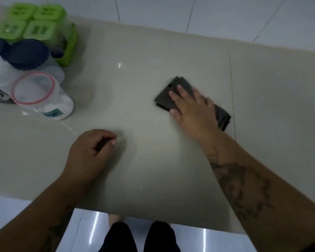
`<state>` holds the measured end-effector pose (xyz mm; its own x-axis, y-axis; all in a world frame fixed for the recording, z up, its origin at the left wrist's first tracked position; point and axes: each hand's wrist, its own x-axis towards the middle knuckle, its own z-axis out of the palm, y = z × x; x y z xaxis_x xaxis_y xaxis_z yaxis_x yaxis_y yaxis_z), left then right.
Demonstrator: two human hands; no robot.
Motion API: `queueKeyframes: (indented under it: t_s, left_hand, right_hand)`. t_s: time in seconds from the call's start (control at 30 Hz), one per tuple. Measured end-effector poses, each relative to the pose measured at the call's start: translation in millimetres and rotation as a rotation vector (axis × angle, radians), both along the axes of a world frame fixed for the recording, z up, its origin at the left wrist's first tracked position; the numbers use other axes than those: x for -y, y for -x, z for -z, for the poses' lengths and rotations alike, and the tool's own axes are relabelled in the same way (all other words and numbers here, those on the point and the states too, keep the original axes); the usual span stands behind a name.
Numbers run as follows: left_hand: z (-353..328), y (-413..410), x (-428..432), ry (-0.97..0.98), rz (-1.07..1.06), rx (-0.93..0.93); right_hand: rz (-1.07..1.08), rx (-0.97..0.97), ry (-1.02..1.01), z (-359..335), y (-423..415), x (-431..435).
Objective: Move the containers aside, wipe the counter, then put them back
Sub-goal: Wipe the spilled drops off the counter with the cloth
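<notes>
A folded dark grey cloth lies flat on the beige counter, right of centre. My right hand presses down on it, palm flat and fingers spread. My left hand rests on the counter near the front, fingers curled shut with nothing in them. The containers are bunched at the far left: a green rack of square green-lidded jars, dark-blue-lidded white jars, and a clear jar with a red-rimmed lid nearest the middle.
A white tiled wall runs behind the counter. A thin seam crosses the counter just right of the cloth. The counter's front edge is near my legs, with glossy floor tiles below.
</notes>
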<state>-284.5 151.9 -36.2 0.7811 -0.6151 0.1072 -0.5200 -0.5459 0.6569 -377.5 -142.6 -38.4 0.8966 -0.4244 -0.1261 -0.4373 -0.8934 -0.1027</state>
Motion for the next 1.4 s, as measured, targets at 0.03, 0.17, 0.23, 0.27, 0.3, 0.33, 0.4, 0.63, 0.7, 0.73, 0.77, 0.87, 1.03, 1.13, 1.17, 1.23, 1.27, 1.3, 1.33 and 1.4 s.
queueKeyframes:
  t_s: [0.03, 0.17, 0.23, 0.27, 0.3, 0.33, 0.4, 0.63, 0.7, 0.73, 0.77, 0.87, 1.03, 1.13, 1.17, 1.23, 1.27, 1.3, 1.33, 1.4]
  left_hand:
    - [0.5, 0.7, 1.0, -0.007, 0.014, 0.012]
    - [1.0, -0.2, 0.1, -0.032, 0.053, 0.005]
    - [0.6, -2.7, -1.8, -0.029, 0.064, -0.004]
    - [0.7, -3.2, -2.3, -0.018, 0.068, -0.007]
    - [0.7, -3.1, -2.6, -0.006, 0.068, -0.01]
    - [0.4, -3.0, -2.5, 0.006, 0.066, -0.017]
    - [-0.6, -2.7, -2.0, 0.023, 0.069, -0.036]
    - [-14.3, 29.7, -1.6, -0.003, 0.128, 0.032]
    - [-12.3, 59.2, 3.7, -0.052, 0.297, 0.159]
    - [-9.3, 75.8, 6.2, -0.103, 0.386, 0.216]
    - [-5.8, 90.0, 7.4, -0.174, 0.453, 0.259]
    - [5.7, 97.8, 4.5, -0.369, 0.522, 0.305]
    - [2.4, 83.9, 2.7, -0.546, 0.55, 0.292]
    - [-3.8, 84.1, 9.5, -0.607, 0.445, 0.29]
    - [-6.0, 84.7, 15.6, -0.594, 0.389, 0.28]
    - [-9.1, 89.3, 31.1, -0.559, 0.313, 0.239]
    - [-9.5, 92.4, 37.6, -0.548, 0.297, 0.22]
    - [-8.4, 94.1, 41.1, -0.533, 0.288, 0.218]
    - [-6.8, 94.0, 41.5, -0.522, 0.291, 0.219]
    - [-1.3, 90.5, 35.8, -0.487, 0.326, 0.238]
  right_hand:
    - [0.064, -0.013, 0.006, -0.1, 7.5, 16.2]
    - [0.115, -0.016, 0.067, -2.1, 58.5, 10.9]
    - [0.005, -0.026, 0.051, -6.0, 77.2, -26.2]
    - [-0.085, -0.03, 0.032, -8.0, 85.3, -49.8]
    - [-0.199, -0.028, 0.002, -9.2, 93.3, -74.8]
    - [-0.323, -0.02, -0.038, -8.8, 101.8, -99.6]
    - [-0.513, -0.025, -0.093, -6.8, 115.0, -138.3]
    - [-0.068, 0.114, -0.223, -18.5, 125.5, -133.3]
    - [0.029, 0.035, -0.163, -11.7, 140.1, -130.3]
    - [0.032, 0.0, -0.128, -7.5, 146.5, -131.2]
    - [0.037, -0.017, -0.103, -4.9, 150.2, -132.7]
    - [0.12, -0.031, -0.073, -6.2, 149.5, -136.6]
    - [0.245, -0.057, -0.057, -8.5, 151.2, -141.9]
    - [0.27, -0.015, -0.051, -12.2, 141.6, -140.9]
    - [0.262, 0.011, -0.063, -12.9, 135.0, -140.5]
    - [0.193, 0.044, -0.09, -11.6, 122.3, -141.2]
    - [0.162, 0.048, -0.098, -9.7, 117.7, -141.1]
    - [0.143, 0.05, -0.099, -7.6, 115.0, -139.9]
    - [0.133, 0.05, -0.1, -5.3, 114.6, -138.3]
    - [0.139, 0.049, -0.101, -0.6, 120.2, -133.0]
